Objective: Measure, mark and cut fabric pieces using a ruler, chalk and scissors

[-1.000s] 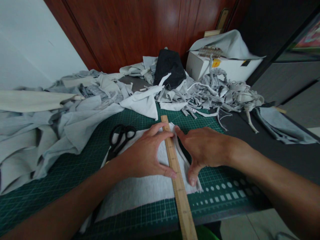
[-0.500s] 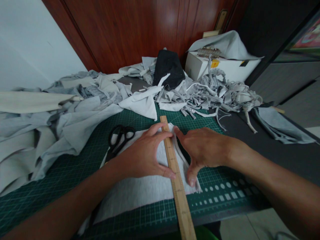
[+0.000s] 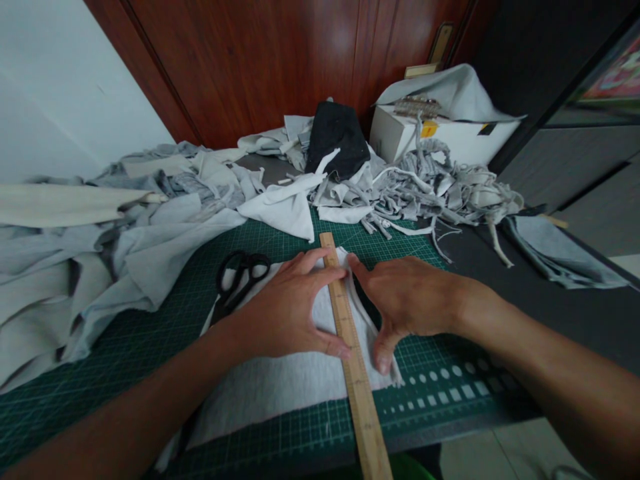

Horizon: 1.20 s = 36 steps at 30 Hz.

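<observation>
A light grey cloth (image 3: 280, 383) lies flat on the green cutting mat. Across its right part runs a wooden ruler (image 3: 356, 373), its near end past the mat's front edge. My left hand (image 3: 295, 307) rests with spread fingers, its fingertips and thumb on the ruler. On the right of the ruler, my right hand (image 3: 405, 300) has its thumb and a finger spread apart, touching the cloth's raised or folded right edge. Black scissors (image 3: 243, 277) lie at the cloth's left side, their blades partly hidden by my left forearm.
Grey and cream fabric (image 3: 150, 247) is heaped on the left. Behind the mat sit a black cloth (image 3: 340, 137), tangled grey strips (image 3: 430, 183) and a white box (image 3: 450, 137). Folded grey fabric (image 3: 565, 250) lies at right. The green mat (image 3: 125, 367) reaches the table's front edge.
</observation>
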{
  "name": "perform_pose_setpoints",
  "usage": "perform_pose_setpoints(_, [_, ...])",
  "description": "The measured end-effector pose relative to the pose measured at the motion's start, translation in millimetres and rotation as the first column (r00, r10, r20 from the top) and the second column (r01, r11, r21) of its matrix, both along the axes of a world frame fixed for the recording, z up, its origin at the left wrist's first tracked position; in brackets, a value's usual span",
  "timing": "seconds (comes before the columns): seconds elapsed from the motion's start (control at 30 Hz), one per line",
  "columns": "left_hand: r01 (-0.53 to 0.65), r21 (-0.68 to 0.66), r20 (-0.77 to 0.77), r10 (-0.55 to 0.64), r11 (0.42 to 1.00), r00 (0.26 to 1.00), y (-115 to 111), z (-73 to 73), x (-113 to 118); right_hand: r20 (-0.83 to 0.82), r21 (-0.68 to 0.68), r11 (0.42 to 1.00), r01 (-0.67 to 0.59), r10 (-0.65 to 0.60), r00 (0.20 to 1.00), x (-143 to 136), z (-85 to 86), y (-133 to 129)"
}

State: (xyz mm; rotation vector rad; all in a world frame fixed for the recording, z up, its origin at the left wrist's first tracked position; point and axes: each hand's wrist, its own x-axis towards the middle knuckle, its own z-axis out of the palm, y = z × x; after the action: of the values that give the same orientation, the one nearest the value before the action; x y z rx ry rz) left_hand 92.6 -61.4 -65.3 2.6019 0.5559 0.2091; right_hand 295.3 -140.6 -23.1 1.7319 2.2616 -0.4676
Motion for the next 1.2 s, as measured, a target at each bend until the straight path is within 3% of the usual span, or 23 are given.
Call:
perform_pose_setpoints(0.37, [0.014, 0.054, -0.057, -0.010, 0.998, 0.998, 0, -1.6, -1, -0.054, 0.012, 1.000, -0.027, 0.028, 0.998, 8, -1.4, -2])
perform_pose_setpoints(0.5, [0.023, 0.089, -0.063, -0.017, 0.996, 0.998, -1, -0.5, -2, -0.226, 0.011, 0.999, -0.047, 0.048, 0.973, 23, 1.9, 4])
perform_pose_setpoints(0.63, [0.016, 0.103, -0.095, -0.006, 0.995, 0.995, -2, 0.4, -2, -0.488, 0.068, 0.994, 0.084, -0.041, 0.872, 36, -0.4, 16])
perform_pose_setpoints(0.77, [0.005, 0.095, -0.134, 0.008, 0.995, 0.991, -3, 1.4, -2, -0.634, 0.023, 0.975, 0.221, -0.157, 0.757, 39, -10.1, 26])
perform_pose_setpoints(0.97, [0.026, 0.095, -0.086, -0.018, 0.995, 0.996, -2, 1.3, -2, -0.766, 0.167, 0.944, 0.284, -0.057, 0.641, 36, -29.7, 47])
perform_pose_setpoints(1.07, [0.022, 0.088, -0.087, -0.014, 0.996, 0.996, -3, 1.8, -2, -0.841, 0.090, 0.938, 0.334, -0.108, 0.531, 35, -36.4, 56])
perform_pose_setpoints(1.2, [0.025, 0.082, -0.086, -0.018, 0.996, 0.996, -3, 2.0, -3, -0.864, 0.017, 0.940, 0.340, -0.158, 0.479, 33, -41.6, 58])
